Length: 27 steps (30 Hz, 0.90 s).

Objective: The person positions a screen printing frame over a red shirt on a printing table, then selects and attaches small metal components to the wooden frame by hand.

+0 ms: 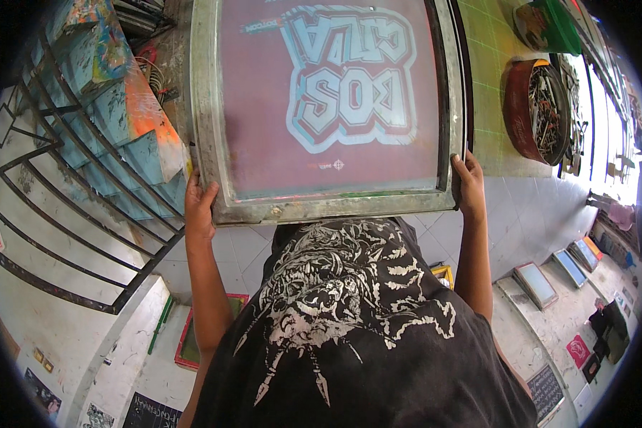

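Observation:
A large screen printing frame [321, 208] spans the space before me, its near edge toward my body. Its mesh is reddish-purple, with a pale blue block-letter design that appears upside down and a small round mark near the close edge. My left hand [200, 203] grips the frame's near left corner, thumb on top. At the right side rail, a little above the near right corner, my right hand [468, 184] is closed with its thumb on top too. The fingers beneath the frame are mostly hidden.
A green gridded table top [488, 93] lies to the right, bearing a red round tin [522, 114] of small metal pieces and a green container [547, 27]. Black metal bars [96, 207] curve along the left, beside paint-stained light-blue sheets [114, 160]. Smaller frames [536, 285] lean at the lower right.

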Each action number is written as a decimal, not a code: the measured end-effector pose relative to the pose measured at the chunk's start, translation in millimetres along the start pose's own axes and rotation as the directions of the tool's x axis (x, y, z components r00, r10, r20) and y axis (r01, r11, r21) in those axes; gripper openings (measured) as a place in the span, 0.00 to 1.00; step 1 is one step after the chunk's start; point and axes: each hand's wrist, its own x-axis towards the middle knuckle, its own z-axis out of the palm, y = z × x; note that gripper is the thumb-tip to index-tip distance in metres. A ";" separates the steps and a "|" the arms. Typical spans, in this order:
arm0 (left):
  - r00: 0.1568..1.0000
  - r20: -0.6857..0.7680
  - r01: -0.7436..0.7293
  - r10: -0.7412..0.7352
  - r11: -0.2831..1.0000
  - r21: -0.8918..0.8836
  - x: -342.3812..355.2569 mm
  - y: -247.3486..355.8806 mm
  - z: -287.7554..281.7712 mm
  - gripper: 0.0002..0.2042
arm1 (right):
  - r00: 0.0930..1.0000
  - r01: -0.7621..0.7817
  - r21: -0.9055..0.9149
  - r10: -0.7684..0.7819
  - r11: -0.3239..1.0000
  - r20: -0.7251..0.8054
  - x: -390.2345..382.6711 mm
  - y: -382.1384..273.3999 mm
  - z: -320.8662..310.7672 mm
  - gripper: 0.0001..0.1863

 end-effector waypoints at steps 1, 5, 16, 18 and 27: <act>1.000 -0.006 0.001 -0.001 1.000 0.007 -0.8 1.9 1.7 0.27 | 1.000 -0.001 -0.013 0.001 1.000 0.003 1.0 2.8 -3.5 0.12; 1.000 -0.004 -0.001 0.001 1.000 -0.003 -2.0 4.2 3.1 0.26 | 1.000 -0.011 -0.046 0.012 0.999 0.003 1.0 1.6 -3.7 0.13; 0.999 0.025 -0.030 0.030 1.000 -0.010 1.3 1.7 1.9 0.25 | 1.000 0.022 -0.036 -0.022 0.999 -0.010 -1.1 -0.2 1.1 0.15; 0.999 0.030 -0.031 0.032 0.999 -0.017 2.0 0.4 0.3 0.25 | 1.000 0.014 -0.022 -0.014 1.000 -0.001 -2.2 -2.7 2.7 0.15; 1.000 0.026 0.005 -0.005 1.000 -0.016 2.6 1.1 -1.3 0.27 | 0.999 0.039 -0.029 -0.039 0.999 0.001 -0.4 4.5 -0.8 0.16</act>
